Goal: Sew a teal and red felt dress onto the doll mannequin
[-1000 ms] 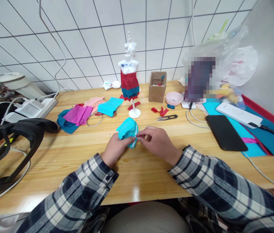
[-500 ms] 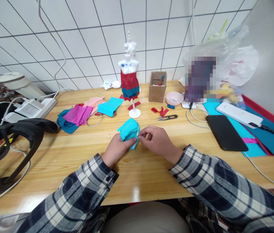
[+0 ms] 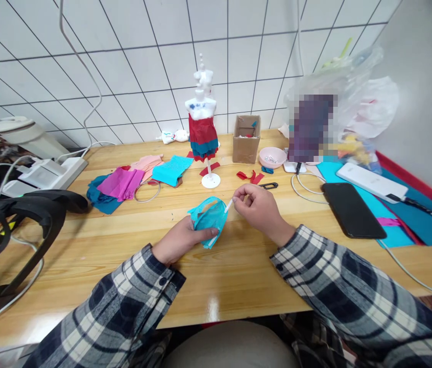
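My left hand [image 3: 183, 236] is closed on a piece of turquoise crepe paper [image 3: 210, 215], which curls into a loop with its thumb resting near the lower edge. At the paper's right edge, my right hand [image 3: 259, 209] pinches a narrow white strip [image 3: 229, 205] that looks like tape backing. The strip's lower end still touches the paper. Behind the hands stands a small white dress form [image 3: 200, 108] wearing a red and dark blue paper skirt [image 3: 203, 137]. Thread snips [image 3: 269, 185] lie just beyond my right hand, their blades hidden by it.
Turquoise [image 3: 172, 170] and magenta paper [image 3: 121, 185] lie at the left. A cardboard box [image 3: 246, 145], a pink bowl [image 3: 272, 157] and red scraps [image 3: 250, 177] sit at the back. A phone [image 3: 353, 210] and cables are on the right, a black headset [image 3: 47, 225] on the left.
My right hand has moved right, away from the paper, drawing the white strip off its edge. The turquoise paper has opened into a wider loop in my left hand.
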Tool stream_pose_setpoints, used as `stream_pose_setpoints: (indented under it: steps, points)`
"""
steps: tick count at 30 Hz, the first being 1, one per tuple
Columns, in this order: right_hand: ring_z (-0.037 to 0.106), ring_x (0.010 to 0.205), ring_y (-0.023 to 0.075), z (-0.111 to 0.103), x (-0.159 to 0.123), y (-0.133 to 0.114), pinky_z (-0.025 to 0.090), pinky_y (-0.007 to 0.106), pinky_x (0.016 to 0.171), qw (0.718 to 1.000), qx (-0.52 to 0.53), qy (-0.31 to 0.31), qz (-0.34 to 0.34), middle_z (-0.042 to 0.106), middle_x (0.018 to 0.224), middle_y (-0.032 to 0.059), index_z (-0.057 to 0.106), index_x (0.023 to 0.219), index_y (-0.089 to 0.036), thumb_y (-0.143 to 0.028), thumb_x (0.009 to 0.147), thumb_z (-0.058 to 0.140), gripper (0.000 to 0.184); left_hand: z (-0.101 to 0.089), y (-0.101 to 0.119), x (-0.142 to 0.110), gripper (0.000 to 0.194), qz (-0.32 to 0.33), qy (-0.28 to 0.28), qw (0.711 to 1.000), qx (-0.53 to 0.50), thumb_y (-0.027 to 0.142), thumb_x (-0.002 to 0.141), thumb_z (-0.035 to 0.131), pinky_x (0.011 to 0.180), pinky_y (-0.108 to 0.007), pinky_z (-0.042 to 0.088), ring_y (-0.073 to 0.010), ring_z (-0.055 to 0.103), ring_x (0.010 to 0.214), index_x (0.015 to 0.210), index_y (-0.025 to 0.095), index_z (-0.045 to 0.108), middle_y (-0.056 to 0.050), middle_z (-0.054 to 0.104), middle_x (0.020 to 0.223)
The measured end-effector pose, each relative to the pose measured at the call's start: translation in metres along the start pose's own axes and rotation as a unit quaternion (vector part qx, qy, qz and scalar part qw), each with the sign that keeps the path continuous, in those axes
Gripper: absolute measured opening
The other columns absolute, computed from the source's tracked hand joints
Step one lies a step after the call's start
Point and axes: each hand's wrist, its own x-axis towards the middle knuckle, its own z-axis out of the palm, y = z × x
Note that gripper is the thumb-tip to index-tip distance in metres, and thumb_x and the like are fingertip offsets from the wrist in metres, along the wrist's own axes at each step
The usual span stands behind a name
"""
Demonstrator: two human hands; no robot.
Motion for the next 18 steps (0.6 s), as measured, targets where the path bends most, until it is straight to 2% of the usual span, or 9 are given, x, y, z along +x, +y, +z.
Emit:
stream_pose_setpoints:
  steps: [3,7,9,14,18]
  points:
    - [0.053,0.058,0.0127,-0.002,0.005,0.008,0.041,0.025,0.06,1.0,-0.013,0.011,0.017,0.061,0.065,-0.0021,0.062,0.072,-0.02,-0.022,0.074,0.059,0.004,0.0,0.003,-0.002,0.04,0.004,-0.022,1.0,0.008,0.032,0.073,0.076,0.081,-0.033,0.05,-0.0208,0.064,0.089,0.109,0.019,0.066,-0.003,0.072,0.098]
    - [0.052,0.057,0.0126,-0.003,0.008,0.015,0.04,0.025,0.06,0.999,-0.015,0.022,0.041,0.061,0.064,-0.0021,0.063,0.073,-0.02,-0.025,0.074,0.059,0.007,0.002,0.006,-0.003,0.06,0.005,-0.047,0.999,-0.017,0.027,0.073,0.075,0.091,-0.035,0.049,-0.0231,0.06,0.109,0.13,0.024,0.054,-0.005,0.065,0.124]
    - [0.051,0.057,0.0124,-0.003,0.009,0.017,0.04,0.025,0.059,0.998,-0.006,0.021,0.064,0.061,0.064,-0.0021,0.063,0.073,-0.019,-0.026,0.074,0.059,0.008,0.002,0.005,-0.003,0.066,0.002,-0.058,0.998,-0.016,0.027,0.074,0.075,0.092,-0.036,0.048,-0.0233,0.059,0.112,0.135,0.025,0.05,-0.005,0.063,0.128]
    - [0.049,0.056,0.0115,-0.002,0.011,0.02,0.039,0.025,0.057,0.994,0.027,0.02,0.108,0.061,0.067,-0.0019,0.062,0.074,-0.019,-0.03,0.074,0.059,0.012,-0.001,0.005,-0.003,0.065,-0.008,-0.067,0.997,0.031,0.028,0.074,0.074,0.089,-0.035,0.049,-0.0215,0.062,0.102,0.135,0.026,0.051,-0.003,0.067,0.121]
    - [0.048,0.057,0.0116,-0.001,0.012,0.021,0.037,0.024,0.055,0.991,0.059,0.015,0.119,0.06,0.067,-0.0015,0.061,0.074,-0.019,-0.033,0.073,0.058,0.014,-0.002,0.006,-0.003,0.041,-0.004,-0.059,0.995,0.078,0.033,0.073,0.073,0.079,-0.032,0.05,-0.0192,0.063,0.081,0.112,0.022,0.067,0.0,0.072,0.092]
